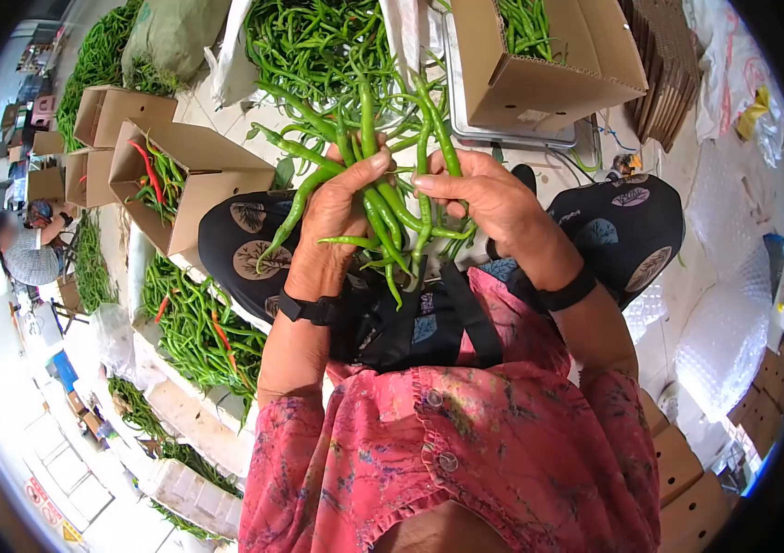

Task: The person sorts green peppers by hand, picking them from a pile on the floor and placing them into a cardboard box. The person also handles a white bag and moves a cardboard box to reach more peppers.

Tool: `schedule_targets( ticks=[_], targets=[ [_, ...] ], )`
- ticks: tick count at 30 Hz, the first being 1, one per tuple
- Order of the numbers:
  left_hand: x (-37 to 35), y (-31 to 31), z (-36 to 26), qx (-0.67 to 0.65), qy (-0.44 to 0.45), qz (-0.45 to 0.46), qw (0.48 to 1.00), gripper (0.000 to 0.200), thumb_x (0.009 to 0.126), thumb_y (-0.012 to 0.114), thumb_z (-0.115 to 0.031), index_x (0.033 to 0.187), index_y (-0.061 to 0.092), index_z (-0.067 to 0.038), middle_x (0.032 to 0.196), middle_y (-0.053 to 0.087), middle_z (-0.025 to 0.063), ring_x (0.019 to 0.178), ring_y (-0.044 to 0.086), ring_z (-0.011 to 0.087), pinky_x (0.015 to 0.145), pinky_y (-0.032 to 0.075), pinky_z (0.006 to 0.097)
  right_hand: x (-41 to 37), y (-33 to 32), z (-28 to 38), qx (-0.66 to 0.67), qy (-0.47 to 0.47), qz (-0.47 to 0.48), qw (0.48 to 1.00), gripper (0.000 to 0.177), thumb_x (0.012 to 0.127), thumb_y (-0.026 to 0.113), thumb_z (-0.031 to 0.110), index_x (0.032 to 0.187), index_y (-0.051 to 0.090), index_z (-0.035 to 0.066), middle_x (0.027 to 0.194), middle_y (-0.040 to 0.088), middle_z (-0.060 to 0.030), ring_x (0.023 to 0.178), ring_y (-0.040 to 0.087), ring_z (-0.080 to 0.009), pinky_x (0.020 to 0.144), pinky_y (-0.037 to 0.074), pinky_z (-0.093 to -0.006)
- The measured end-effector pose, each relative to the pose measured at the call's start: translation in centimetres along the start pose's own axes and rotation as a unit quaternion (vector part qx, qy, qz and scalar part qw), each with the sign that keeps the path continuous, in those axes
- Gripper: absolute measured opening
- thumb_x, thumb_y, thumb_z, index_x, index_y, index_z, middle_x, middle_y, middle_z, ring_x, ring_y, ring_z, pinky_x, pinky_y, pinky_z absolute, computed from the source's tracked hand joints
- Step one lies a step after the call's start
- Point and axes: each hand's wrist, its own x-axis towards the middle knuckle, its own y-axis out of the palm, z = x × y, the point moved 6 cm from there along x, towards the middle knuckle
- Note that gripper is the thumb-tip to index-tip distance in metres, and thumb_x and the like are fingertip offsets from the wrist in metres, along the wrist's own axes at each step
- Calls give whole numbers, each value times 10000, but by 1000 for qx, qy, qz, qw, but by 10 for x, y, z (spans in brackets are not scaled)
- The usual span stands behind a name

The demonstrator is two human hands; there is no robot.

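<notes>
My left hand is closed around a bunch of long green chili peppers, which stick out above and below the fist. Just beside it, my right hand grips a few more green chili peppers between thumb and fingers. Both hands are close together above my lap, between my knees. Beyond them lies a large heap of green chili peppers in an open white sack. The fingers' undersides are partly hidden by the peppers.
An open cardboard box holding green peppers stands on a scale. At left, another box contains red and green peppers, near a pepper pile. Flattened cardboard and bubble wrap lie right. Another person sits far left.
</notes>
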Motion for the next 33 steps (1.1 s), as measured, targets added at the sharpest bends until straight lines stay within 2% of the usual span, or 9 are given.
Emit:
schedule_targets(
  ticks=[7,9,13,15,17,19,25,29,33],
  targets=[
    [-5,-11,-10,64,46,-48,996,307,829,695,-46,1113,584,-12,908,596,56,791,585,176,719,517,310,-11,-26,7,-16,24,4,1000,207,858,705,225,920,622,46,767,565,36,602,437,-37,544,336,-193],
    [-5,-20,-23,16,70,-51,996,293,818,714,-54,1088,605,-17,931,616,58,799,587,162,719,497,285,-15,-52,4,-231,4,-75,970,261,848,716,238,959,633,17,796,593,13,630,494,-62,579,379,-210],
    [-10,-14,-28,0,66,-20,998,321,854,694,-127,1130,568,-21,945,595,63,873,574,186,740,513,320,-31,-62,7,-407,-81,-223,882,317,837,725,260,990,637,-3,835,615,-14,695,541,-93,610,413,-247],
    [-11,-9,-21,23,62,-25,998,324,849,699,-130,1127,572,-23,983,604,60,904,580,195,756,525,350,-33,-52,-1,-78,34,-175,981,352,827,732,269,1025,637,-5,864,629,-32,745,550,-103,645,437,-263],
    [-7,-5,-8,9,44,-11,999,322,845,705,-127,1124,580,-25,989,608,69,900,590,200,757,534,367,-30,-43,0,-55,97,-152,982,393,828,733,240,1110,623,-12,909,643,-53,810,569,-115,719,467,-265],
    [-8,6,3,42,7,8,999,331,850,703,-128,1143,587,-26,937,615,99,844,614,214,764,542,362,-12,-13,17,-133,-81,-83,984,409,824,732,189,1162,605,-6,942,652,-50,837,588,-113,760,479,-255],
    [-19,31,1,11,7,17,1000,443,875,679,-126,1278,525,-29,996,627,121,889,612,192,763,540,344,8,8,5,-83,-36,-16,996,356,844,679,106,1173,588,3,1026,644,-25,902,580,-92,802,457,-235],
    [-16,12,6,-48,-28,84,995,480,891,687,-204,1292,496,-22,930,571,71,873,585,185,748,519,295,5,-19,-9,114,0,-35,993,242,917,581,166,1123,566,40,993,615,-47,967,585,-140,807,473,-297],
    [-10,15,8,-119,-33,88,988,485,902,677,-283,1273,510,-19,875,537,53,827,557,168,717,507,291,-3,-24,-4,124,20,-14,992,276,917,585,213,1092,548,3,912,613,-82,804,605,-163,720,501,-299]
  ],
)
